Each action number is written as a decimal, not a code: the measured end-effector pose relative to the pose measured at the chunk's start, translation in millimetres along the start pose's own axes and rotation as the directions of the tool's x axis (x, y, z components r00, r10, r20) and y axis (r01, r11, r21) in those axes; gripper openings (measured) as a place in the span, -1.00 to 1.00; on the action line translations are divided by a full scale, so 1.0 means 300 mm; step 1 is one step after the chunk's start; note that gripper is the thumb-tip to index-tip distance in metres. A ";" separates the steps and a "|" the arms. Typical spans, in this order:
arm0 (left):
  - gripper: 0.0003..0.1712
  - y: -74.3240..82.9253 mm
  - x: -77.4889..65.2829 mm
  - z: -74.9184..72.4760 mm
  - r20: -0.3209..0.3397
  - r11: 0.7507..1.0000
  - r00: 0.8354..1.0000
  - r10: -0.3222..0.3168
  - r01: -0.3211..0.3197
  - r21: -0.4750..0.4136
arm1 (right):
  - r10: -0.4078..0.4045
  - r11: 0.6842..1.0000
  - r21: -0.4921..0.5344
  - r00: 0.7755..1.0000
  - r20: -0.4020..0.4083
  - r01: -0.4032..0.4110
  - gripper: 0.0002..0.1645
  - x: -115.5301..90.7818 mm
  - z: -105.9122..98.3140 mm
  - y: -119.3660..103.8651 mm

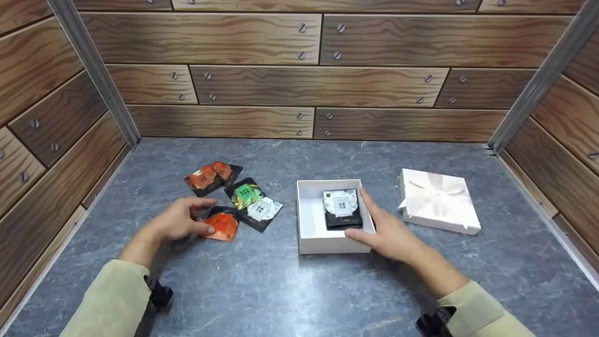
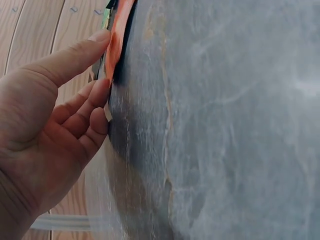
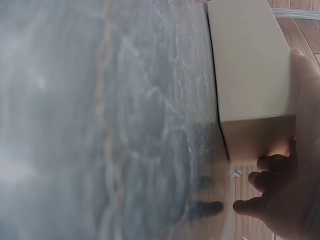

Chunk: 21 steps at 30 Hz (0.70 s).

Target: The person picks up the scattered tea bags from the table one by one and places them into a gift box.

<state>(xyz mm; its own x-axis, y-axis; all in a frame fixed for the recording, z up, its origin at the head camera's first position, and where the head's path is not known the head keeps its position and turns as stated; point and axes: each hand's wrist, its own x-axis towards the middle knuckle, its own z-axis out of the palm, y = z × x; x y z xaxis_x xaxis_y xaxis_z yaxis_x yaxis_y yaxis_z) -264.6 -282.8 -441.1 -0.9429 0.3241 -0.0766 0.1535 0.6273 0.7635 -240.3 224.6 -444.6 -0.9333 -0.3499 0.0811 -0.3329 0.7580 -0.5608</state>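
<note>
In the head view, my left hand (image 1: 180, 220) bends over an orange and black sachet (image 1: 222, 225) on the left of the table, its thumb and fingers pinching the left edge. The same orange sachet (image 2: 118, 40) shows edge-on in the left wrist view, at the fingertips (image 2: 102, 87). My right hand (image 1: 390, 234) grips the right wall of an open white box (image 1: 334, 245), with the thumb over the rim. Inside that box lies a stack of black sachets (image 1: 344, 222), a white label on top. From the right wrist, the box (image 3: 255, 60) hides part of the hand.
Beyond the left hand lie two orange and black sachets (image 1: 203, 179), a green one (image 1: 245, 193) and a white one (image 1: 262, 209), partly overlapping. A white lid with a ribbon bow (image 1: 440, 199) rests right of the box. Wood-patterned walls (image 1: 262, 84) enclose the grey table (image 1: 262, 290).
</note>
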 end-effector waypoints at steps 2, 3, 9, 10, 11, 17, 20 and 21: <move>-0.12 0.002 -0.001 0.004 0.008 1.000 1.000 0.000 0.000 0.008 | -0.001 1.000 -0.002 1.000 -0.002 0.001 0.36 0.000 0.001 0.002; -0.11 0.002 -0.002 0.006 0.011 1.000 1.000 0.000 0.000 0.009 | -0.001 1.000 -0.002 1.000 -0.003 0.001 0.36 0.000 0.001 0.002; -0.03 -0.002 0.000 0.014 0.038 1.000 0.999 -0.003 0.003 -0.010 | -0.001 1.000 -0.006 1.000 0.002 0.001 0.36 0.000 0.004 0.004; -0.03 -0.003 0.000 0.015 0.041 1.000 0.999 0.001 0.000 -0.010 | 0.000 1.000 -0.005 1.000 0.002 0.000 0.36 0.000 0.004 0.004; -0.02 -0.004 0.001 0.016 0.042 1.000 0.999 0.005 -0.004 -0.006 | 0.000 1.000 -0.006 1.000 0.002 0.000 0.36 -0.001 0.004 0.004; 0.00 -0.007 0.003 0.020 0.039 1.000 0.999 0.011 -0.011 -0.006 | 0.005 1.000 -0.003 1.000 0.002 -0.005 0.37 0.000 0.002 0.002; 0.02 -0.006 0.002 0.020 0.050 1.000 0.999 -0.003 0.005 -0.026 | 0.010 1.000 -0.005 1.000 0.006 -0.010 0.37 -0.001 0.001 0.003; 0.03 -0.004 0.002 0.020 0.053 1.000 0.999 -0.009 0.010 -0.028 | 0.009 1.000 -0.007 1.000 0.007 -0.009 0.36 -0.001 0.001 0.003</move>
<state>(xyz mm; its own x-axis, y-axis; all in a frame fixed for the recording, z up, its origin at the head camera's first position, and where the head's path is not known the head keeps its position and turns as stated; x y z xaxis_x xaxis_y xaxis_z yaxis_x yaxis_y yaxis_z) -263.5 -279.1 -446.0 -0.9272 0.3557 -0.1175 0.1354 0.6108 0.7801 -240.3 225.3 -445.4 -0.9352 -0.3469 0.0707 -0.3258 0.7650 -0.5556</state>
